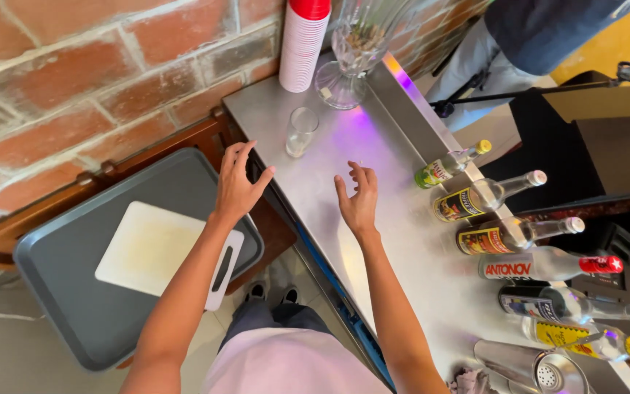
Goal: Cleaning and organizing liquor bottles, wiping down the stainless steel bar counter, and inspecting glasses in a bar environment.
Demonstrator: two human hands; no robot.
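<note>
My left hand (236, 182) hovers with fingers spread over the near edge of a steel counter (373, 190), holding nothing. My right hand (359, 201) is raised above the counter's middle, fingers apart and empty. A small clear drinking glass (301, 131) stands upright on the counter just beyond both hands, nearest to the left one. Neither hand touches it.
A stack of red-and-white cups (302, 44) and a large glass vase (353, 51) stand at the counter's far end. Several bottles (504, 237) line the right edge, a metal shaker and strainer (541, 368) nearest me. A grey tray (74, 284) with a white cutting board (158, 248) sits left. Another person (541, 29) stands beyond the counter.
</note>
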